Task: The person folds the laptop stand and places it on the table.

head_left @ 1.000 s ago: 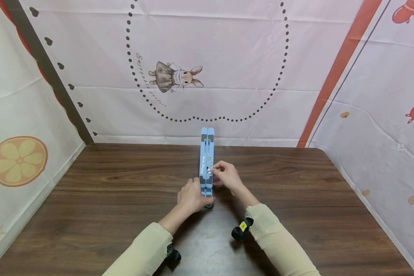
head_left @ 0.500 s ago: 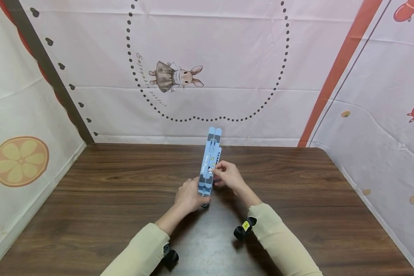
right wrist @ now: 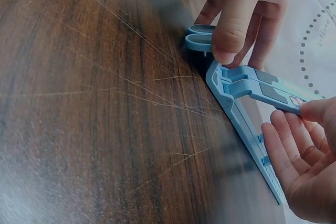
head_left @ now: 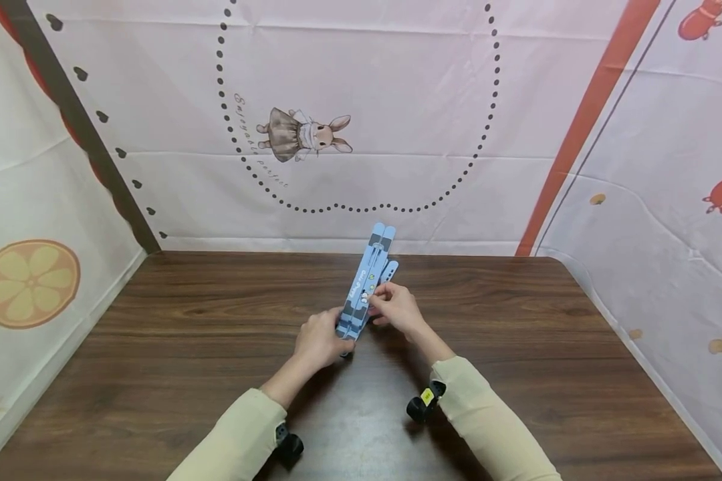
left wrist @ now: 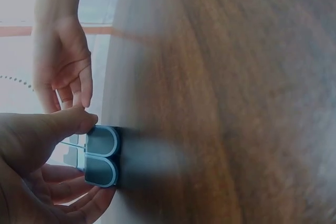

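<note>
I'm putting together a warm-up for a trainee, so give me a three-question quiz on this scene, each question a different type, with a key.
1. Multiple choice: what is the main colour of the stand?
A) red
B) green
C) light blue

2. True or false: in the head view, the left hand grips the near end of the stand, while the right hand touches it farther along.

3. Short answer: which animal is printed on the back cloth?

Key:
1. C, light blue.
2. True.
3. A rabbit, shown lying sideways.
</note>
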A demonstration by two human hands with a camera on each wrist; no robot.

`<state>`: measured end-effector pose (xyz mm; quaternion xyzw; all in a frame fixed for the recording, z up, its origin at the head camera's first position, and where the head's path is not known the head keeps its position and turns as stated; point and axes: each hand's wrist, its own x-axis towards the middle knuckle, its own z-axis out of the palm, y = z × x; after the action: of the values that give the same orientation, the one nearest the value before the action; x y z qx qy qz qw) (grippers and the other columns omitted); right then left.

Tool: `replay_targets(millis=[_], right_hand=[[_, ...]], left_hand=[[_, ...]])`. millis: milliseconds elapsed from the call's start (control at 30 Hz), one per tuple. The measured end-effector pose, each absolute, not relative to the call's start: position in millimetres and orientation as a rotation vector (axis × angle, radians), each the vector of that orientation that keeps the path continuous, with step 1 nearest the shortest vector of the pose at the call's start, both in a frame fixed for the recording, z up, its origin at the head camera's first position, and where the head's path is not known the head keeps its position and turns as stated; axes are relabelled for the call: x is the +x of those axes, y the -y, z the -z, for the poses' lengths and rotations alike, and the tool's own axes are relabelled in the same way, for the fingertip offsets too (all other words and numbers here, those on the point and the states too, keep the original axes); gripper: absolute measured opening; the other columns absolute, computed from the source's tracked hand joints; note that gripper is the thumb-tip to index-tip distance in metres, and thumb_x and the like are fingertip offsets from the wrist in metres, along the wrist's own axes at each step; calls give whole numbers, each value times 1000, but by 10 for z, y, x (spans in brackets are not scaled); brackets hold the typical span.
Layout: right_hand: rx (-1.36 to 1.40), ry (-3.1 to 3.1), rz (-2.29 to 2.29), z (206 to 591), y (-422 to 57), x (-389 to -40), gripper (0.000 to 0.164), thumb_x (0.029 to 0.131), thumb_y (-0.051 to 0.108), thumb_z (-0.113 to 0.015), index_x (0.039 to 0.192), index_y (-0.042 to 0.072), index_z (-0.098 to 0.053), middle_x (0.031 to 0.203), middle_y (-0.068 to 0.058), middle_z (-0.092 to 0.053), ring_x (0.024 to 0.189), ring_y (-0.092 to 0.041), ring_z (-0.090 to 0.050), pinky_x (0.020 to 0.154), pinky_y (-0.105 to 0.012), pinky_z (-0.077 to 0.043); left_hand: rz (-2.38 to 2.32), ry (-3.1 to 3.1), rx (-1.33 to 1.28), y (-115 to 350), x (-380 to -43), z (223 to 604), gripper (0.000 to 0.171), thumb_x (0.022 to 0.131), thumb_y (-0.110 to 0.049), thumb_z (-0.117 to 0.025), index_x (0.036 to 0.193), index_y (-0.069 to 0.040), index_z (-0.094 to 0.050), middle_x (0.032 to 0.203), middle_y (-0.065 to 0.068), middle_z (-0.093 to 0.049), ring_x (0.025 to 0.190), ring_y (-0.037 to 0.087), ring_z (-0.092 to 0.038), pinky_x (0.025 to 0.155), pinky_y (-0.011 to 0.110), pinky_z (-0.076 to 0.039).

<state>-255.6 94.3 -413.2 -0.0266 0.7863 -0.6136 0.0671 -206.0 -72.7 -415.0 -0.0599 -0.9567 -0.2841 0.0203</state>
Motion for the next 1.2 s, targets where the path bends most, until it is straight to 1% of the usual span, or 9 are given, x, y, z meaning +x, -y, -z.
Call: replay_targets(millis=[67, 233, 333, 533, 733, 867, 967, 1033, 1200], right_hand=[[-91, -2364, 1849, 4134, -928, -2551, 14, 86, 10, -61, 94, -1, -58, 94, -21, -64, 81, -33, -67, 66, -42, -56], [-110, -2381, 1848, 4142, -897, -2542, 12, 85, 10, -62, 89, -1, -58, 86, -17, -65, 78, -34, -67, 62, -39, -56], [-115, -2394, 1848, 4143, -911, -2541, 11, 85, 10, -62, 87, 0, -58, 83, -15, -66, 75, -31, -67, 60, -37, -56], [-195, -2476, 1789, 4157, -1018, -2559, 13, 87, 12, -62, 90, 0, -59, 87, -19, -66, 72, -25, -68, 57, -33, -56], [-302, -2699, 1676, 4093, -1207, -2612, 11, 87, 12, -61, 93, 3, -62, 88, -21, -66, 72, -33, -66, 54, -30, -55], [-385, -2817, 1600, 4022, -1350, -2670, 18, 88, 13, -60, 102, 2, -60, 89, -19, -65, 74, -35, -65, 55, -30, -55], [-420, -2876, 1540, 3967, -1453, -2716, 26, 89, 15, -60, 112, 3, -58, 96, -15, -66, 79, -31, -65, 59, -31, -56], [-445, -2917, 1496, 3932, -1516, -2745, 32, 89, 16, -60, 119, 5, -55, 104, -13, -66, 86, -28, -65, 67, -33, -56], [-531, -2957, 1444, 3835, -1655, -2810, 48, 89, 16, -60, 132, 4, -44, 124, -15, -58, 103, -29, -61, 86, -41, -50]], left_hand=[[887, 2970, -181, 760, -2062, 4144, 63, 63, -26, -79, 119, -8, -59, 91, 4, -67, 71, 15, -56, 61, 33, -47], [875, 2986, -160, 826, -2073, 4118, 56, 63, -26, -78, 113, -7, -63, 91, 4, -68, 70, 15, -57, 61, 33, -48], [847, 2997, -169, 838, -2093, 4110, 55, 63, -25, -77, 113, -7, -63, 92, 5, -68, 71, 15, -57, 60, 32, -47], [776, 2991, -226, 857, -2140, 4111, 54, 63, -22, -76, 114, -7, -63, 92, 7, -67, 70, 16, -56, 61, 32, -47], [737, 3009, -243, 874, -2175, 4133, 53, 64, -22, -75, 114, -10, -63, 93, 4, -68, 71, 15, -56, 60, 31, -46], [726, 3025, -236, 886, -2188, 4124, 54, 65, -22, -75, 116, -11, -63, 97, 4, -68, 73, 15, -57, 62, 31, -47], [721, 3036, -240, 899, -2200, 4113, 54, 66, -23, -75, 117, -10, -62, 99, 4, -68, 74, 15, -57, 63, 32, -47], [726, 3044, -249, 907, -2208, 4106, 54, 66, -23, -75, 117, -11, -62, 100, 5, -68, 74, 16, -56, 63, 31, -47], [741, 3074, -259, 919, -2232, 4095, 53, 67, -22, -75, 118, -12, -62, 102, 5, -67, 74, 16, -55, 63, 30, -46]])
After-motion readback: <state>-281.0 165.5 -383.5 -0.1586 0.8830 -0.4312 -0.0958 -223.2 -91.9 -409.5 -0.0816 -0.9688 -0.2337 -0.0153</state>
